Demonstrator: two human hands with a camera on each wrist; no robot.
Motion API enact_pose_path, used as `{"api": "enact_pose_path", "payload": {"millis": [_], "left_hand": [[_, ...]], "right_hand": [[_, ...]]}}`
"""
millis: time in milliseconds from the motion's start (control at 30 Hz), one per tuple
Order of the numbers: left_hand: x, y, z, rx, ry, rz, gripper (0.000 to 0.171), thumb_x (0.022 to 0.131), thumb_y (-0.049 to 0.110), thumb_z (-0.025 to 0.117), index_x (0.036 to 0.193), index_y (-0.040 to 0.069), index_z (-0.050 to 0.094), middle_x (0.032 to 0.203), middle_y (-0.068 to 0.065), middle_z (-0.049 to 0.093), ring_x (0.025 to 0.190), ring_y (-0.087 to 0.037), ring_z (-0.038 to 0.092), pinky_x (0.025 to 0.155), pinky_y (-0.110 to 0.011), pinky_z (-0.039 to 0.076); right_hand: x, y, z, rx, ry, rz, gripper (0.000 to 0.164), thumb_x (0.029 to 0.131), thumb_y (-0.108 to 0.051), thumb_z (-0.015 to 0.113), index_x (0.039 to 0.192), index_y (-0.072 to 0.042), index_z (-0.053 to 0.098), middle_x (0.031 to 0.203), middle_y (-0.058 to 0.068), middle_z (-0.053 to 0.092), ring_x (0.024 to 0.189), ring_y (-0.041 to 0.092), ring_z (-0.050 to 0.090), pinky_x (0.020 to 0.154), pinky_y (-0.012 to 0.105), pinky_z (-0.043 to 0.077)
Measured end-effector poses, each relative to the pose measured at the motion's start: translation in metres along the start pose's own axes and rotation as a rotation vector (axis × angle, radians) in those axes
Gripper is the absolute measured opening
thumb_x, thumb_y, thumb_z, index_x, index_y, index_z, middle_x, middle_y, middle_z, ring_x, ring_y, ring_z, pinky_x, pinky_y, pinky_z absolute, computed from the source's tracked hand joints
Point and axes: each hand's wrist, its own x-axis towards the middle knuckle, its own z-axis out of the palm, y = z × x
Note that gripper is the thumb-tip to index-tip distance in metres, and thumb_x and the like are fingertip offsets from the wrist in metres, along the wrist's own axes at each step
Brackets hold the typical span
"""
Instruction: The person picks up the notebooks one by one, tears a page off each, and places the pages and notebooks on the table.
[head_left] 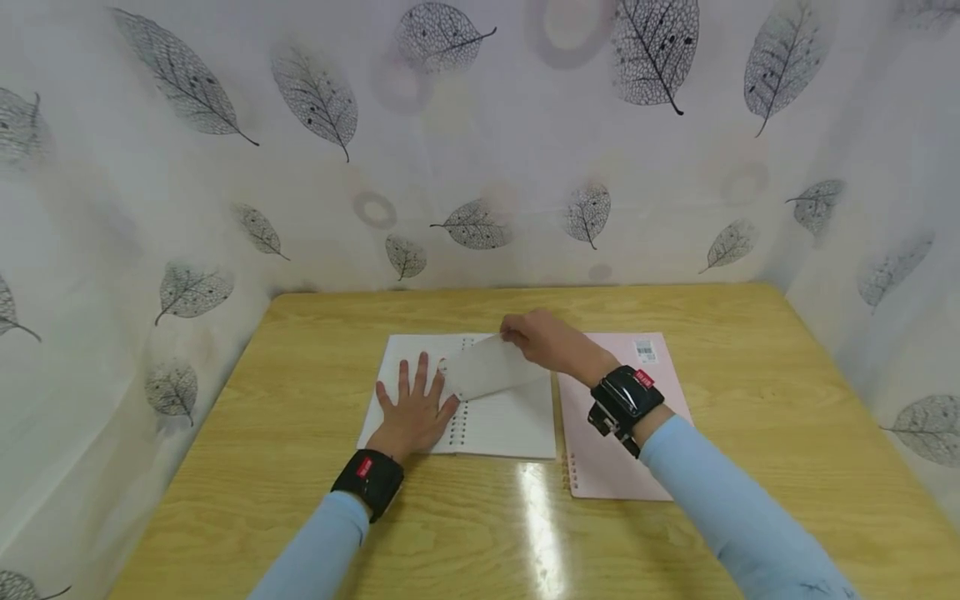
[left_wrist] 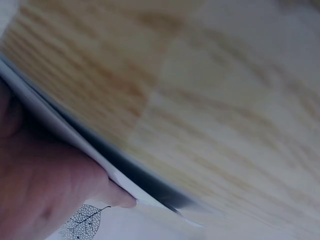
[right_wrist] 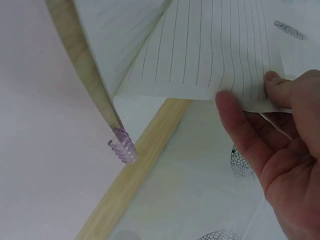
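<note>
A: What is the right hand doing?
B: It pinches a page by the edge. The grip is closed on it.

A: Where is the page?
B: It is up in the air, on a slant over the open book. It has thin lines on it.

A: And the left hand?
B: It lies on the left side of the book, fingers spread wide. It grips nothing.

A: What is in the middle of the book?
B: Little rings. The left thumb is close to them.

A: What is next to the book?
B: A pink book, just to the right. It has rings on its left side and a white sticker near the top.

A: What is under it all?
B: A yellow wood table. Behind that hangs a pale cloth with dark leaves on it.
</note>
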Motion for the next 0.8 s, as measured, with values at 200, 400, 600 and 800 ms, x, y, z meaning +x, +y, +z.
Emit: {"api": "enact_pose_path", "payload": {"millis": [200, 400, 600, 800], "left_hand": [[0.001, -0.002, 0.005, -0.050, -0.012, -0.003, 0.070, 0.102, 0.056, 0.022, 0.158, 0.017, 0.006, 0.163, -0.016, -0.008, 0.141, -0.043, -0.016, 0.104, -0.077, -0.002], [0.000, -0.001, 0.001, -0.055, -0.004, 0.022, 0.070, 0.102, 0.056, 0.020, 0.158, 0.017, 0.005, 0.162, -0.017, -0.007, 0.141, -0.043, -0.015, 0.104, -0.078, 0.000], [0.000, 0.000, 0.000, -0.013, 0.000, 0.009, 0.071, 0.102, 0.058, 0.019, 0.158, 0.017, 0.004, 0.162, -0.016, -0.008, 0.141, -0.043, -0.014, 0.104, -0.078, 0.002], [0.000, 0.000, -0.001, -0.005, -0.004, 0.004, 0.072, 0.101, 0.058, 0.019, 0.158, 0.017, 0.002, 0.162, -0.016, -0.009, 0.141, -0.043, -0.015, 0.104, -0.078, 0.002]], "right_hand": [[0.017, 0.006, -0.012, -0.003, 0.062, -0.013, 0.016, 0.096, -0.002, 0.057, 0.106, 0.002, 0.070, 0.100, 0.017, 0.074, 0.085, 0.021, 0.066, 0.074, 0.038, 0.058], [0.031, 0.012, -0.017, 0.011, 0.138, -0.044, 0.014, 0.093, 0.002, 0.060, 0.101, 0.005, 0.071, 0.096, 0.020, 0.075, 0.081, 0.025, 0.068, 0.072, 0.039, 0.060], [0.041, 0.021, -0.021, -0.008, 0.217, -0.053, 0.012, 0.091, 0.004, 0.061, 0.099, 0.008, 0.071, 0.094, 0.022, 0.075, 0.075, 0.027, 0.068, 0.068, 0.041, 0.060], [0.049, 0.028, -0.031, -0.046, 0.306, -0.013, 0.013, 0.092, 0.003, 0.061, 0.099, 0.008, 0.071, 0.094, 0.023, 0.075, 0.077, 0.029, 0.069, 0.066, 0.043, 0.059]]}}
